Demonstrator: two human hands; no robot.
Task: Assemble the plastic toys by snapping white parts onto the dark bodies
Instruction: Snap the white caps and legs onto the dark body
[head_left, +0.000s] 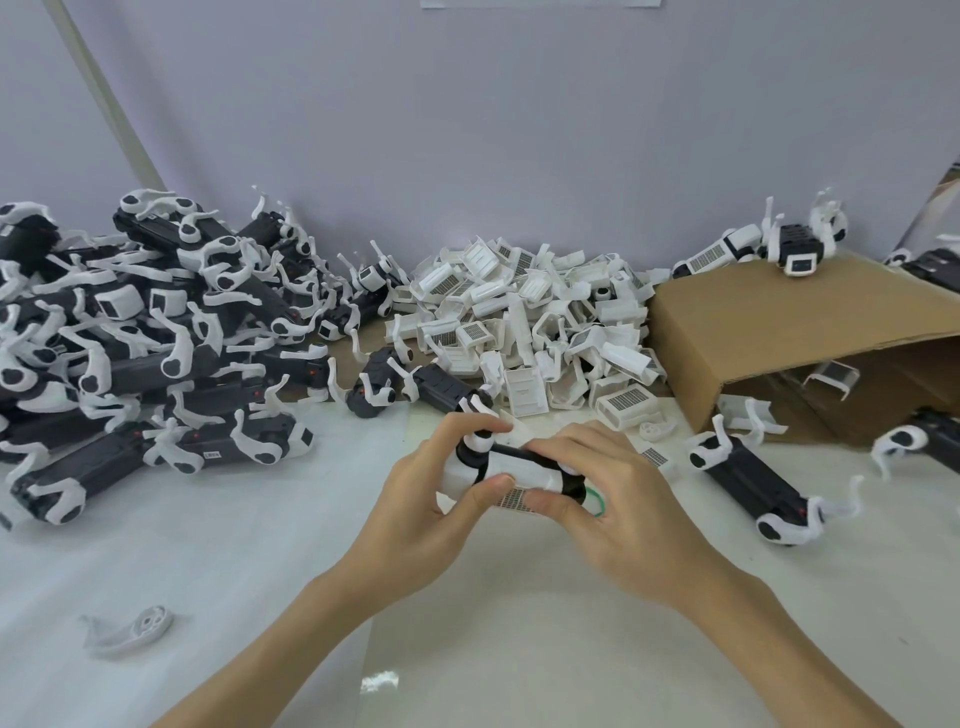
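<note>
A dark toy body with a white shell (511, 470) on it is gripped between both hands just above the white table. My left hand (431, 504) curls round its left end, thumb on the near side. Fingers of my right hand (618, 493) wrap its right end from above. A heap of loose white parts (530, 322) lies behind the hands. To the left rises a big pile of dark bodies with white legs (150, 343). Two more dark bodies (415, 387) lie just in front of the white heap.
A tipped brown cardboard box (789, 332) stands at the right with toys (789, 249) on top. A dark toy (753, 483) lies on the table right of my hands. One loose white leg piece (130, 631) lies near the front left. A grey wall closes the back.
</note>
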